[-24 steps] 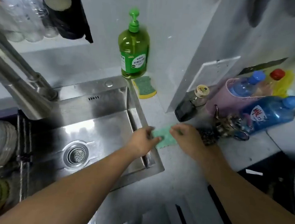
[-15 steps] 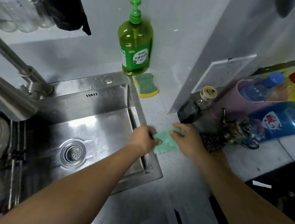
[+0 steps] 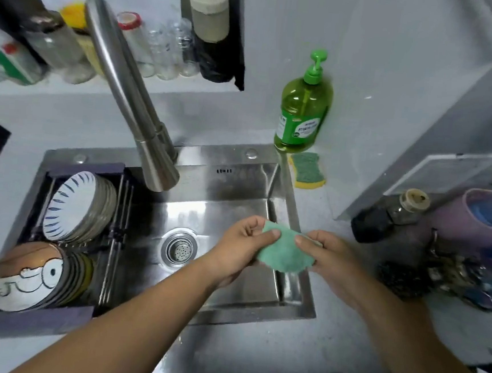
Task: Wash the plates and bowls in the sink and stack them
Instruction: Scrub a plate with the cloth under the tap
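Note:
Both hands hold a green cleaning cloth (image 3: 285,252) above the right side of the steel sink (image 3: 228,301). My left hand (image 3: 241,245) grips its left edge, my right hand (image 3: 326,256) its right edge. On the sink's left side a dark drying rack (image 3: 39,321) holds two rows of dishes on edge: white plates with blue stripes (image 3: 72,205) at the back, bowls with a cartoon drawing (image 3: 27,278) at the front. The basin floor around the drain (image 3: 179,247) is bare.
The steel tap (image 3: 133,99) leans over the sink. A green soap pump bottle (image 3: 303,108) and a yellow-green sponge (image 3: 307,171) stand at the back right corner. Bottles, a dark scourer (image 3: 400,278) and clutter fill the right counter. Jars line the back ledge.
The cloth has been lifted off the counter edge and is now held over the sink. The view has swung left, bringing the racked dishes and tap fully into sight.

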`<state>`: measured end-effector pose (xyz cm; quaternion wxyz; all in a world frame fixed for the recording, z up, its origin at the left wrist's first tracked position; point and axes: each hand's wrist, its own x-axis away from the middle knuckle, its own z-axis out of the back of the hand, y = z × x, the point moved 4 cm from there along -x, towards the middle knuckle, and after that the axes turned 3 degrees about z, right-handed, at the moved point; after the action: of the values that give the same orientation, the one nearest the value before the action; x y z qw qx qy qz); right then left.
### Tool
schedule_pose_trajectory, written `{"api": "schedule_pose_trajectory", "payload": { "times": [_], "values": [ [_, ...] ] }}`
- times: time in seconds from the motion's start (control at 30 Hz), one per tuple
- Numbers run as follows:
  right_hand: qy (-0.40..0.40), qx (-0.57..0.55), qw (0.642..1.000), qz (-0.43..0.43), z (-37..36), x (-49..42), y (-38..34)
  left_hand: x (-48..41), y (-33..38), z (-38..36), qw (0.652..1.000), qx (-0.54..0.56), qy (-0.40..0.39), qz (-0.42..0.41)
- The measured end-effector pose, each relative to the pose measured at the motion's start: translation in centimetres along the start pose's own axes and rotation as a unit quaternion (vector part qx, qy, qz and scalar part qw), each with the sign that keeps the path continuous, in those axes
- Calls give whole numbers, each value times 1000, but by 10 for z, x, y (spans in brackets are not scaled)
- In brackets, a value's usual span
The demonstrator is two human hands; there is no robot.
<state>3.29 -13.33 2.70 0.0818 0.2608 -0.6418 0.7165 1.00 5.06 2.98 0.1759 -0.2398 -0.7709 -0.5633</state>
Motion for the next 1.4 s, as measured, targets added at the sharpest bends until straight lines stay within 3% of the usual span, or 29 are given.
{"api": "schedule_pose_trajectory", "payload": {
  "times": [0.2,0.43,0.6,0.83,1.07,1.23,1.4],
  "values": [
    [-118,-126,984,-40,-106,18,-18,71,15,79,996,19,77,-28],
    [-138,-177,974,-32,-240,35,-40,155,20,184,986,20,155,-63],
    [-62,-135,988,-51,-317,31,-42,198,34,260,966,-33,233,-106],
    [27,-48,998,9,-391,-35,-70,209,74,377,930,-66,342,-120],
    [113,73,989,63,-438,-109,-81,159,59,452,934,-86,337,75],
    [88,164,975,118,-459,-129,-87,145,40,457,933,-86,335,101],
    [47,197,970,136,-478,-138,-89,129,34,465,934,-9,348,81]
  ]
}}
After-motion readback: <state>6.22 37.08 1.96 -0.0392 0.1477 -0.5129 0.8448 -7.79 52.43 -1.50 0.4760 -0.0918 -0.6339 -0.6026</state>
